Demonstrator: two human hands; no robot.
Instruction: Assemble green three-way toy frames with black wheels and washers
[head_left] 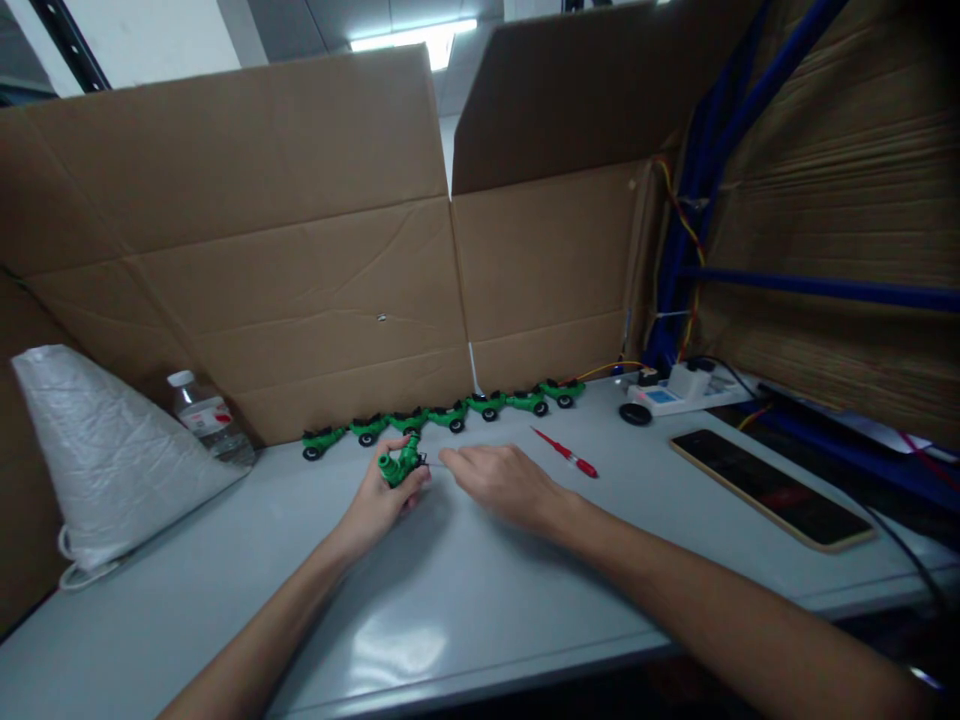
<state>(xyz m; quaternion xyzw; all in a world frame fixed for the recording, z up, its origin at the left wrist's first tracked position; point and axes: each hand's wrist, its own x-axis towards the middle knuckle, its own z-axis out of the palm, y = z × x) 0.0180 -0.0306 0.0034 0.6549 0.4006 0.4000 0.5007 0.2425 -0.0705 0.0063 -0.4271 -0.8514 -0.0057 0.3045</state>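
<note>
My left hand is closed around a small green toy vehicle with black wheels, held just above the grey table. My right hand lies palm down beside it, fingers stretched toward the toy, tips almost touching it. Behind both hands, several matching green toy vehicles stand in a row along the cardboard wall. A red screwdriver lies on the table just right of my right hand.
Cardboard panels wall off the back. A white woven bag and a water bottle stand at the left. A phone, a white power strip and a black round part lie at the right.
</note>
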